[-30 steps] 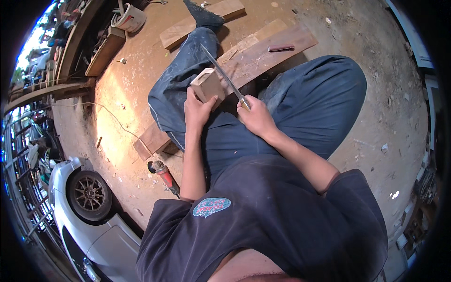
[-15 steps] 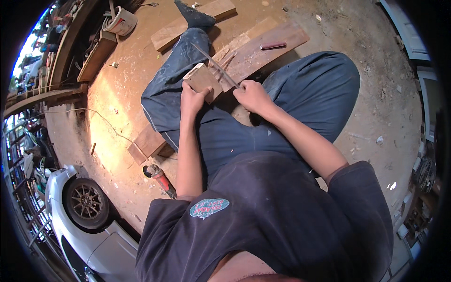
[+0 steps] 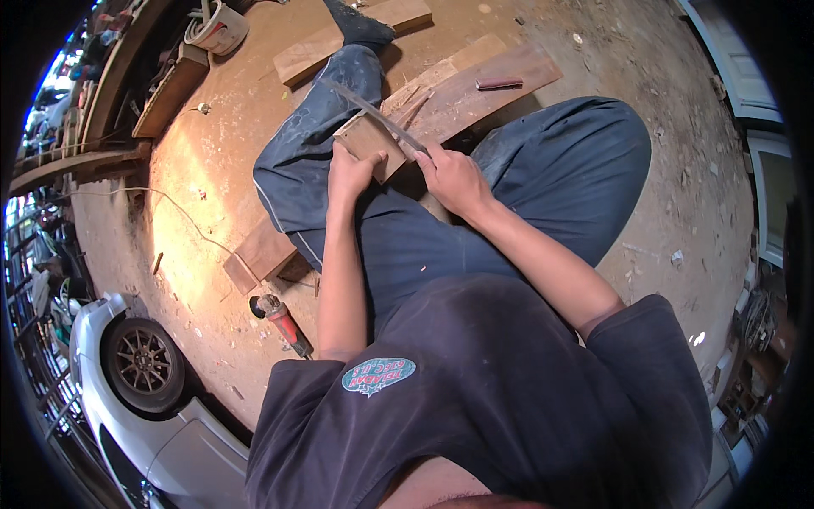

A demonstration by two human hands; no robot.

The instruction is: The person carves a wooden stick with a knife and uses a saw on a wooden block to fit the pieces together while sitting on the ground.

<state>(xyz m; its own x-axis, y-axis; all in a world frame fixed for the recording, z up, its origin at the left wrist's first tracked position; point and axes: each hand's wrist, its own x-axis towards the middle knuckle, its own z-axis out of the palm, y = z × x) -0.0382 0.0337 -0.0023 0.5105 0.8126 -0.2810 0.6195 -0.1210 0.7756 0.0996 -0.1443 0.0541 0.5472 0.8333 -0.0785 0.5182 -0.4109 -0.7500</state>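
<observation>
Between my legs, my left hand (image 3: 353, 175) grips a small wooden block (image 3: 370, 142), its thumb lying across the near face. My right hand (image 3: 459, 181) is closed around the near end of a long, narrow metal file (image 3: 363, 103). The file runs slantwise to the far left, along the block's upper right edge, and seems to touch it. Beyond the block, a broad plank (image 3: 475, 103) lies on the ground with wood slivers on it. A small dark red, flat-sided piece (image 3: 498, 83) rests on that plank.
A red and grey angle grinder (image 3: 284, 324) lies on the ground left of my arm, near a short timber offcut (image 3: 261, 252) and a cord (image 3: 191, 219). Another timber (image 3: 307, 58) sits under my outstretched foot. A bucket (image 3: 218, 30) and a silver car (image 3: 191, 450) stand at the left.
The file has slid farther to the left and away from me over the block's edge, and my right hand has moved slightly left with it. The block stays nearly in place.
</observation>
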